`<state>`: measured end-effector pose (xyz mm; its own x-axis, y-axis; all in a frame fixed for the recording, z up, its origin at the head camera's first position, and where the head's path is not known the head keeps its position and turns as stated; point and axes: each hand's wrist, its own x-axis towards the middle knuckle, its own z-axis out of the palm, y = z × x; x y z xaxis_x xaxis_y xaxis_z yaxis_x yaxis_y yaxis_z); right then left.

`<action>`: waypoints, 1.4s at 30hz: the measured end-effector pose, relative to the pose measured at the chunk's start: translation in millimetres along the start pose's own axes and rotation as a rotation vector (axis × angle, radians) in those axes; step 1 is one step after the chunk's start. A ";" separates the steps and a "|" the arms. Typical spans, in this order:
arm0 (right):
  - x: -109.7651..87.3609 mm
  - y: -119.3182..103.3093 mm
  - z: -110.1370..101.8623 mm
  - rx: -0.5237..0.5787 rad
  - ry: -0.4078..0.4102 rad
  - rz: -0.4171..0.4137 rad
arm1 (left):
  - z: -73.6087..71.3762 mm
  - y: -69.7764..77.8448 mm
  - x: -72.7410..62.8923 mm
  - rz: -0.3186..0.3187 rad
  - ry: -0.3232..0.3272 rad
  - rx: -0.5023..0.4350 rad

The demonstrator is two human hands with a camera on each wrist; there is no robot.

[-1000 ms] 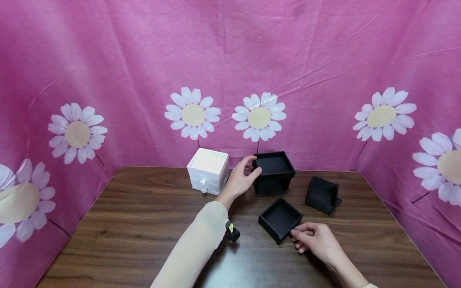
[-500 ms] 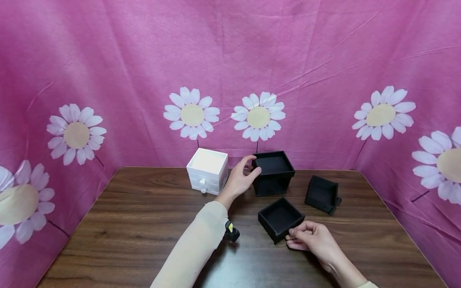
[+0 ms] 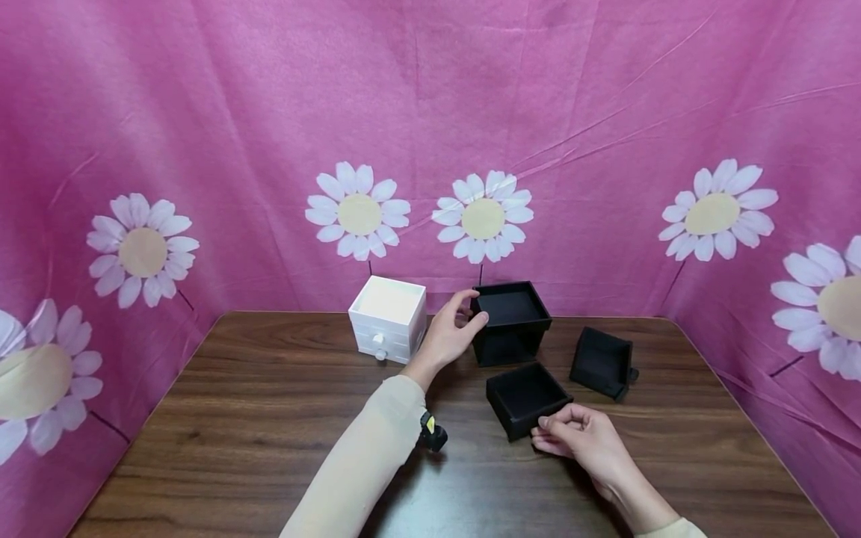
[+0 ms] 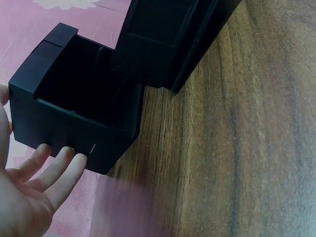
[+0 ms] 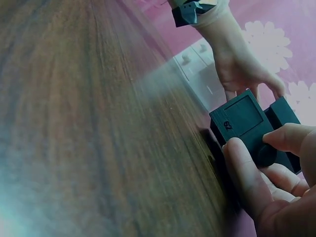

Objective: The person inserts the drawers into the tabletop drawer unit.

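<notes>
A curtained booth: pink cloth (image 3: 430,90) (printed with daisies (image 3: 358,214)) surrounds a wood-grained table (image 3: 269,403) on three sides.

A black cabinet (image 3: 511,326), open at the front, stands upright just right of the frame's centre, its left side touched by the left hand (image 3: 449,335); below it, an open-topped black drawer (image 3: 528,396) sits turned askew, its round knob (image 5: 266,154) pinched by the right hand (image 3: 592,448).
</notes>
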<state>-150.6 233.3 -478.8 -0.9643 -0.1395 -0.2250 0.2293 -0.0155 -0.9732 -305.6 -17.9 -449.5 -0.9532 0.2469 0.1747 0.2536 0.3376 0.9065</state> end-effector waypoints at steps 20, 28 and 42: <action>22.8 1.5 12.0 0.013 0.151 -0.001 | 1.7 -1.1 1.0 -0.001 0.004 -0.002; 28.8 1.7 17.7 0.043 0.160 0.004 | 1.2 0.3 -0.9 -0.001 0.009 0.004; 31.1 0.8 25.3 0.109 0.192 -0.026 | 1.6 -1.8 -0.6 -0.001 0.007 -0.001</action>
<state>-177.1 203.9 -485.4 -0.9751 0.0538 -0.2151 0.2071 -0.1251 -0.9703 -305.2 -17.2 -451.9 -0.9546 0.2399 0.1764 0.2524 0.3372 0.9070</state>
